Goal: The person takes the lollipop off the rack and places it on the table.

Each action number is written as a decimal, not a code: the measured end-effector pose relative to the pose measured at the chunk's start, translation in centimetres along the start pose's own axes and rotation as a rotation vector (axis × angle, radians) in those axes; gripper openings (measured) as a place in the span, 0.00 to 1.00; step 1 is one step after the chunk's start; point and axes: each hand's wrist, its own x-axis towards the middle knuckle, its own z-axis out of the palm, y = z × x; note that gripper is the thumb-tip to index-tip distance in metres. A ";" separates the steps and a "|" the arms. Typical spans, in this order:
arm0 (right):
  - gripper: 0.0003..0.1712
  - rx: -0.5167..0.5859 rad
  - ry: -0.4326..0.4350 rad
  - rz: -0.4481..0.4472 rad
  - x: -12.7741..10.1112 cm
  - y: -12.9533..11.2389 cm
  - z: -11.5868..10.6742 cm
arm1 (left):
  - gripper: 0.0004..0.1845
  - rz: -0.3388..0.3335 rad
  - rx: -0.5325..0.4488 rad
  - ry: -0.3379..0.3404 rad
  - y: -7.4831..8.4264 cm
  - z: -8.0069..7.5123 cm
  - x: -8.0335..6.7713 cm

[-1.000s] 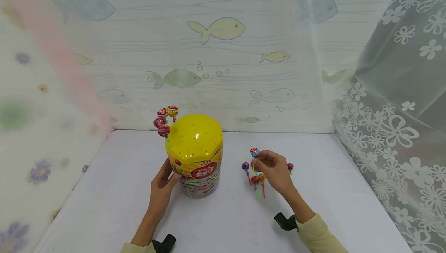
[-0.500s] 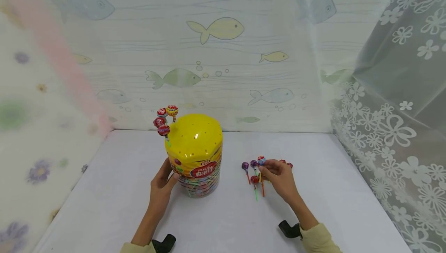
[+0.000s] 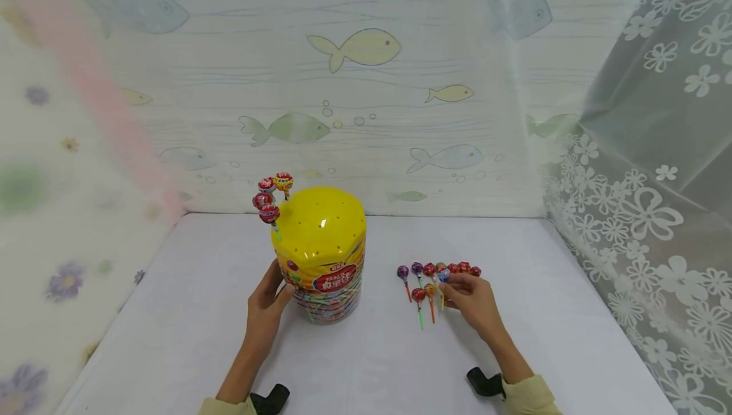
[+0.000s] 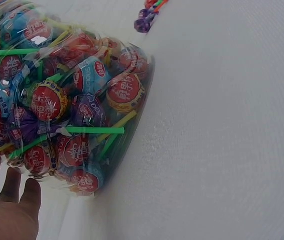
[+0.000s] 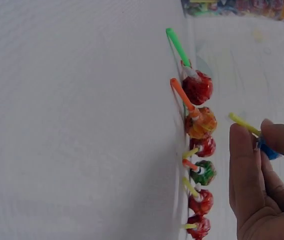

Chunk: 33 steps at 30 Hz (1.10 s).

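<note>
A clear jar (image 3: 328, 308) packed with wrapped lollipops stands upright under a yellow lid (image 3: 320, 224) dotted with small holes. My left hand (image 3: 265, 304) rests against the jar's left side, thumb in front; the left wrist view shows fairly straight fingers (image 4: 10, 185) at its wall. Several lollipops (image 3: 269, 213) stick up from the lid's left edge. My right hand (image 3: 476, 306) pinches a blue-wrapped lollipop (image 5: 269, 150) by its yellow stick, just above the loose lollipops. Among these, a red one with a green stick (image 3: 419, 295) and an orange one (image 3: 430, 290) lie nearest me.
Behind them runs a row of lollipops, from a purple one (image 3: 403, 272) to a red one (image 3: 475, 271). The white table (image 3: 229, 256) ends at a fish-print curtain (image 3: 366, 148). A lace-patterned sheer curtain (image 3: 646, 231) hangs at the right.
My right hand has moved down and to the right with the blue-wrapped lollipop, uncovering more of the loose ones. My left hand and the jar have stayed put.
</note>
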 end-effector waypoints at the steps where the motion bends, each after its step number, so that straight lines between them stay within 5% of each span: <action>1: 0.17 -0.008 0.002 0.014 0.0 0.0 -0.1 | 0.34 -0.001 0.000 0.000 0.0 0.0 0.0; 8: 0.16 -0.079 -0.012 0.106 -0.1 0.2 -0.5 | 0.34 -0.003 0.002 0.004 -0.1 0.0 0.0; 33: 0.12 -0.327 -0.048 0.150 0.6 0.2 -0.3 | 0.34 0.002 0.002 -0.001 -0.1 0.0 0.0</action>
